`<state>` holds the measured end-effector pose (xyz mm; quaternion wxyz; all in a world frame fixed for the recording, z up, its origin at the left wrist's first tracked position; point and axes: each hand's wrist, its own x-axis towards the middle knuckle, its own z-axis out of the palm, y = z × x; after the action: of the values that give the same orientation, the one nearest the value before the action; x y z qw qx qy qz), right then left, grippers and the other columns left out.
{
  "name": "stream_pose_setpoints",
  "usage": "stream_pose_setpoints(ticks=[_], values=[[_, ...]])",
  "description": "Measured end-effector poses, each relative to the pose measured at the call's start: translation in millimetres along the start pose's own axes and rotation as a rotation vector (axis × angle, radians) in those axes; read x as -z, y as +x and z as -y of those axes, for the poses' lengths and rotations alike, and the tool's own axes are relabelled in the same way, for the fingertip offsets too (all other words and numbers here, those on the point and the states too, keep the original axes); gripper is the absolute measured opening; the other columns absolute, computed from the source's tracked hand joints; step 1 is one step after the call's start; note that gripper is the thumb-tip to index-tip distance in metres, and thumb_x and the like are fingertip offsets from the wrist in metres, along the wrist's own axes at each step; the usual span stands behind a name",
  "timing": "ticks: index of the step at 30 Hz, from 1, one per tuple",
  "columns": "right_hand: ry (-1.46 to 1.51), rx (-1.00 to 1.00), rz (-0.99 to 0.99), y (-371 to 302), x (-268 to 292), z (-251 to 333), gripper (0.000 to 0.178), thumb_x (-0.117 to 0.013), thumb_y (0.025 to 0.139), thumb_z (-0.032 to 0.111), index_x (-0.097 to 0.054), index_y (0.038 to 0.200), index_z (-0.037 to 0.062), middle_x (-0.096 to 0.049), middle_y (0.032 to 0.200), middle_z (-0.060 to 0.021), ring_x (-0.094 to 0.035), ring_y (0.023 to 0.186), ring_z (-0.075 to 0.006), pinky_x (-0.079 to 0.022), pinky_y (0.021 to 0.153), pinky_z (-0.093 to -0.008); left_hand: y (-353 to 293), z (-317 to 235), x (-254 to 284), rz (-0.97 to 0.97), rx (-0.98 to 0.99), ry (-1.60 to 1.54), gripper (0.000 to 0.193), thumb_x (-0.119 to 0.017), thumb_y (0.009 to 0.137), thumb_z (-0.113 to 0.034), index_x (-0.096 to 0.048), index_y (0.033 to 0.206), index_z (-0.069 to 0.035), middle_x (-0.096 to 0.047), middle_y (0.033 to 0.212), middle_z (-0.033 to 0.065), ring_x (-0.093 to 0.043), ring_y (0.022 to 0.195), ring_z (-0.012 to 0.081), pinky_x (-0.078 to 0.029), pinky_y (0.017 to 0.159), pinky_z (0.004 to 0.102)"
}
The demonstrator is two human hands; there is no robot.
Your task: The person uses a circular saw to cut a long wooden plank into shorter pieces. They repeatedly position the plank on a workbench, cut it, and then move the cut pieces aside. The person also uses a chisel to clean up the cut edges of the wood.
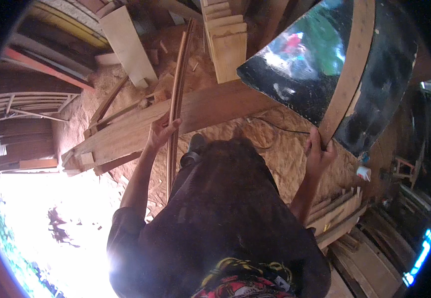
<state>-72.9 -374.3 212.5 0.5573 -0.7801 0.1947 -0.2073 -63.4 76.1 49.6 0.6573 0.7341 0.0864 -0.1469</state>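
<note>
My left hand (pixel 163 131) is closed around a bundle of long, thin wooden strips (pixel 178 82), which stands nearly upright and runs down beside my left leg. On the other side, my right hand (pixel 320 153) grips the lower end of a flat wooden slat (pixel 353 69). That slat rises across a large glossy black panel (pixel 382 94), whose shiny face carries bright reflections. The fingers of my right hand are at the panel's lower edge; whether they also hold the panel is hard to tell.
A long plank bench (pixel 126 130) crosses in front of me above sawdust-covered ground (pixel 285 164). Upright boards (pixel 229 52) and a leaning pale board (pixel 128 47) stand beyond it. A dark cable (pixel 280 126) lies at right, near a white container (pixel 363 173) and stacked timber (pixel 342 213).
</note>
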Motion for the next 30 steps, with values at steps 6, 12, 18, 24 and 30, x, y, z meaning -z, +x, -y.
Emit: stream_pose_setpoints(ticks=[6, 12, 18, 24, 30], values=[[0.028, 0.008, -0.067, 4, 7, -4, 0.02, -0.079, 0.094, 0.016, -0.07, 0.083, 0.0016, -0.063, 0.066, -0.0014, -0.055, 0.054, -0.0074, -0.04, 0.05, -0.0255, 11, 1, 11, 0.103, -0.177, 0.352, 0.082, -0.089, 0.083, -0.038, -0.055, 0.147, 0.0, -0.065, 0.136, 0.015, -0.057, 0.13, 0.0241, -0.044, 0.11, 0.0375], [-0.323, -0.111, -0.181, -7, 49, 8, 0.024, -0.084, 0.089, 0.021, -0.076, 0.095, -0.0005, -0.072, 0.08, -0.0043, -0.062, 0.065, -0.0105, -0.051, 0.062, -0.0301, 30, -8, 18, 0.27, -0.045, 0.49, 0.085, -0.093, 0.077, -0.041, -0.06, 0.143, 0.001, -0.059, 0.146, 0.0189, -0.051, 0.139, 0.0295, -0.039, 0.117, 0.0411], [-0.251, 0.084, -0.381, -26, 74, -7, 0.023, -0.085, 0.088, 0.021, -0.073, 0.084, 0.0024, -0.068, 0.071, -0.0017, -0.06, 0.062, -0.01, -0.047, 0.057, -0.029, 62, -7, 34, 0.435, 0.13, 0.458, 0.068, -0.085, 0.087, -0.041, -0.063, 0.138, -0.001, -0.068, 0.134, 0.0145, -0.063, 0.125, 0.0231, -0.051, 0.104, 0.037], [-0.1, 0.023, -0.498, -25, 73, 16, 0.021, -0.079, 0.091, 0.015, -0.071, 0.077, 0.0024, -0.07, 0.072, -0.0055, -0.063, 0.06, -0.0126, -0.048, 0.055, -0.0282, 99, 30, 61, 0.014, -0.141, 0.833, 0.046, -0.065, 0.101, -0.047, -0.07, 0.119, -0.005, -0.075, 0.113, 0.0176, -0.071, 0.109, 0.0301, -0.055, 0.09, 0.0407], [0.011, -0.005, -0.511, -28, 73, 13, 0.02, -0.079, 0.094, 0.021, -0.071, 0.086, 0.0041, -0.066, 0.073, -0.0033, -0.06, 0.062, -0.0117, -0.046, 0.055, -0.0274, 108, -2, 27, -0.181, -0.085, 0.925, 0.053, -0.056, 0.102, -0.057, -0.071, 0.115, -0.008, -0.074, 0.109, 0.0211, -0.069, 0.104, 0.0414, -0.051, 0.092, 0.0533]])
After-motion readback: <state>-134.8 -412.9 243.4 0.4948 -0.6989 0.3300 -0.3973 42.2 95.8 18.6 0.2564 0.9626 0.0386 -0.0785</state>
